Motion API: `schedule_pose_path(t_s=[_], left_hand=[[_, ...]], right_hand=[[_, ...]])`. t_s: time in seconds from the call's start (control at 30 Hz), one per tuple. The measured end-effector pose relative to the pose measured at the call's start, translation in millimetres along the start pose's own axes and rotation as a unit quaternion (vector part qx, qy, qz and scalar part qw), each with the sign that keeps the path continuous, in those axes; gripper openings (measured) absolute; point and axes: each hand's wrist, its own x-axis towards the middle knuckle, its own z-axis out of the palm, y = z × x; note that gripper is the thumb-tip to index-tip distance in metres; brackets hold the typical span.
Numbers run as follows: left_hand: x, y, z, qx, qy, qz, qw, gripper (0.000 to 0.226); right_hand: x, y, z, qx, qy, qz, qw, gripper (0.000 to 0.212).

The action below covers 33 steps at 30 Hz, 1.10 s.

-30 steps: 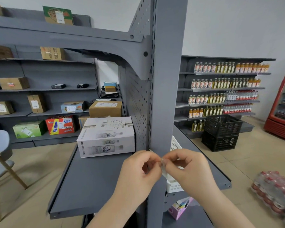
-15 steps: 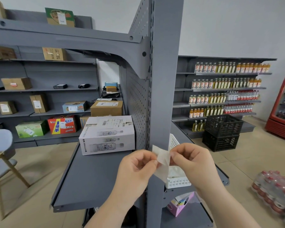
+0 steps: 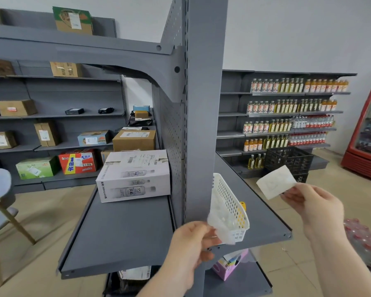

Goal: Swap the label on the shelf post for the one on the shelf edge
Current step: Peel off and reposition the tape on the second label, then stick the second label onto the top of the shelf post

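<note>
Head view: hands have parted, right hand lifting label away.

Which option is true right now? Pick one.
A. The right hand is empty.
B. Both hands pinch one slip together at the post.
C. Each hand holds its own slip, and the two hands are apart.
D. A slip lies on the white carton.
C: the right hand pinches a white slip out to the side, while the left hand holds a translucent piece near the shelf post.

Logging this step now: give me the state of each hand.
Left hand: closed, pinching a translucent backing sheet.
Right hand: closed, fingers holding a white label.
</note>
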Motion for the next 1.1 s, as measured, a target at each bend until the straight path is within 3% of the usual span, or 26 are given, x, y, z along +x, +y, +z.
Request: schedule_pose_path(t_s=[0.17,0.33,0.4,0.47,0.63,0.77,0.87,0.93,0.97,1.03,1.1], left_hand=[[28.5,-17.2,44.7,-0.088,-0.053,-0.100,0.990,0.014],[67.9,-11.7,85.0,-0.194,-0.014,-0.101,0.976,0.020],[86.3,-11.4,95.9,-0.178,0.022,-0.061,0.982,0.012],[100.1,-7.4,101.4,-0.198,0.055,-0.045,0.978,0.023],[119.5,-2.2,99.3,-0.169,0.069,-0.062,0.981,0.033],[113.1,-0.7,99.9,-0.137,0.073,-0.040,0.987,0.025],[100.2,2.3,103.3,-0.094,0.081,0.042,0.991,0.021],[91.5,-0.1,103.0,0.033,0.075,0.168,0.982,0.032],[87.9,-1.0,101.6,0.135,0.058,0.240,0.960,0.041],[83.5,0.5,99.3,0.314,0.038,0.353,0.881,0.058],[81.9,6.6,100.4,0.377,0.058,0.419,0.824,0.052]], right_hand=[[6.0,2.9,1.0,-0.034,-0.012,-0.006,0.999,0.013],[8.7,4.0,9.1,-0.054,-0.029,-0.008,0.998,0.017],[11.8,3.8,10.2,-0.052,-0.036,-0.003,0.998,0.016],[17.2,4.5,10.7,-0.054,-0.040,-0.002,0.998,0.014],[33.7,17.3,17.0,-0.073,-0.059,0.010,0.996,0.012],[39.2,30.1,29.0,-0.097,-0.088,0.015,0.991,0.015],[40.7,32.4,36.2,-0.096,-0.095,0.008,0.991,0.014],[41.8,30.2,39.2,-0.091,-0.096,0.002,0.991,0.013],[41.3,27.8,40.2,-0.085,-0.101,0.003,0.991,0.013],[38.5,20.9,42.2,-0.061,-0.118,0.013,0.991,0.013],[34.4,11.4,44.4,-0.025,-0.138,0.029,0.990,0.013]])
